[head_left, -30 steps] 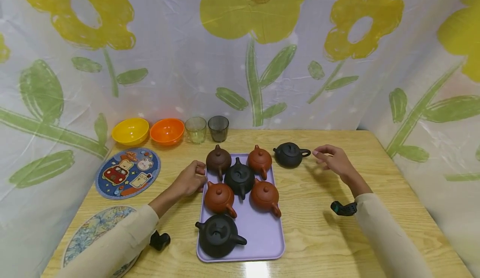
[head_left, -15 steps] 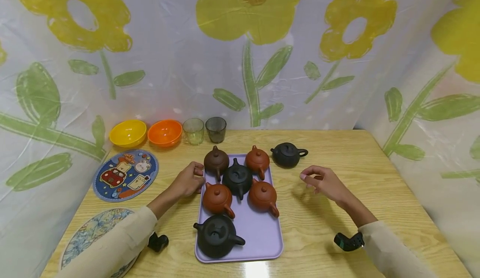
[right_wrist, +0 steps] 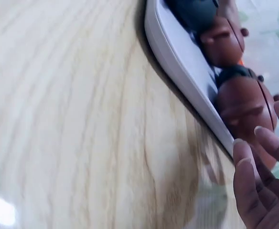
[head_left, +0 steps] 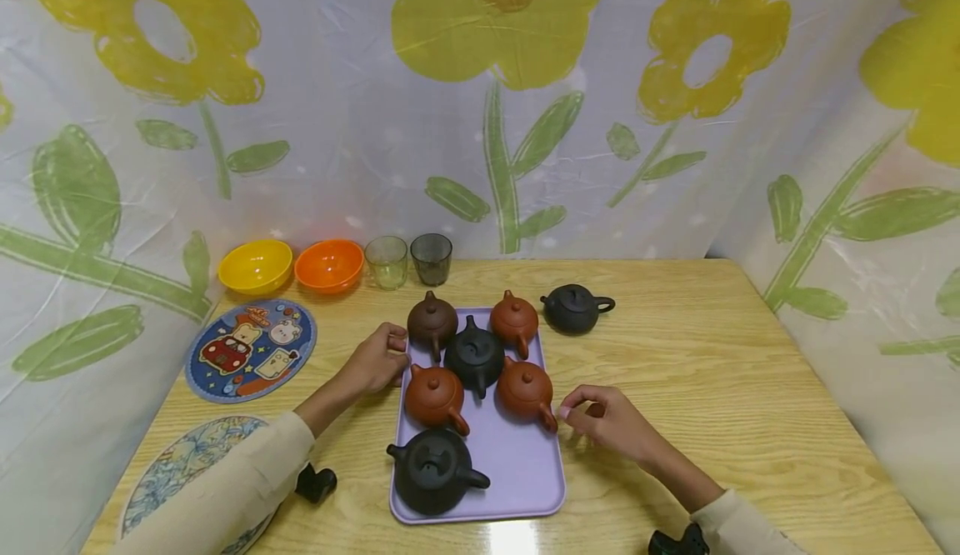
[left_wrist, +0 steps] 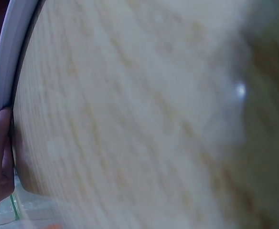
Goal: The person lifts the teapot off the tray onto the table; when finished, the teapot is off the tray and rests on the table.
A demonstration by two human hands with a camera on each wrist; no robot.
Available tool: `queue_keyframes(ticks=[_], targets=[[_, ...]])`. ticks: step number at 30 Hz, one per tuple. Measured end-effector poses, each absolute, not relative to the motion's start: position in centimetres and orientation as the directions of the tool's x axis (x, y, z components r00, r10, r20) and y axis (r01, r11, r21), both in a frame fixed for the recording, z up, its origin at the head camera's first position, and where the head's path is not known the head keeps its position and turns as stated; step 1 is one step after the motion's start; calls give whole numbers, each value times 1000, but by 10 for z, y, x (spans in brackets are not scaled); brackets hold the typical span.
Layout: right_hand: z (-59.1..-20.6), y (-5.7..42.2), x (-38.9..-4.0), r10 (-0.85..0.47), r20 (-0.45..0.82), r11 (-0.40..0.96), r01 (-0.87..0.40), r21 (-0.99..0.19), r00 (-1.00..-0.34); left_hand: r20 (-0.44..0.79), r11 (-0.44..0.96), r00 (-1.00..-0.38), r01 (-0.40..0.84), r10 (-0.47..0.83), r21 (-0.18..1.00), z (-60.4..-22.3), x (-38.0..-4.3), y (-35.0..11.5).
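Observation:
A lilac tray point(head_left: 517, 480) carries several small teapots. My left hand point(head_left: 378, 359) grips its left rim near the brown teapot point(head_left: 432, 323); in the left wrist view, the fingers point(left_wrist: 3, 126) lie against the rim. My right hand point(head_left: 611, 426) is beside the tray's right edge, holding nothing, thumb and fingers apart and loosely bent. Its fingertips are close to the handle of a red-brown clay teapot point(head_left: 525, 388). Two more red-brown teapots point(head_left: 435, 397) point(head_left: 514, 320) and two black teapots point(head_left: 475, 357) point(head_left: 433, 470) also sit on the tray.
Behind the tray at right stands another black teapot point(head_left: 572, 309) on the wooden table point(head_left: 697, 372). A yellow bowl point(head_left: 257, 267), an orange bowl point(head_left: 329, 267), a greenish glass point(head_left: 387, 263) and a dark glass point(head_left: 431, 260) line the back left. Two oval mats point(head_left: 251, 351) point(head_left: 176, 463) lie at left.
My right hand has moved away from the handle of the black teapot on the table, coming nearer and leftward to the tray's right edge. The left hand stays at the tray's rim.

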State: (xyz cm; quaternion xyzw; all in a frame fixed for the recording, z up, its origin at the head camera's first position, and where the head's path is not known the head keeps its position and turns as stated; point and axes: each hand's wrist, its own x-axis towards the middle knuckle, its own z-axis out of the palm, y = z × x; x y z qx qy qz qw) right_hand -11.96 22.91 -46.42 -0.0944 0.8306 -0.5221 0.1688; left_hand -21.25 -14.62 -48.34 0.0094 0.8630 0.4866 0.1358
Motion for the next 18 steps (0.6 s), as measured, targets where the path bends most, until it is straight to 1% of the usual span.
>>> queue_keyframes(ticks=[9,18], targets=[[-465,214,-113,-318,-187,421,38,-906,-930,-227,528,-962,-114,153,842,-484,-211,-147],[-471,202,-111,-250,-167,421,48,-906,-954,-218,516,-963,-107,159,850,-484,-211,-146]])
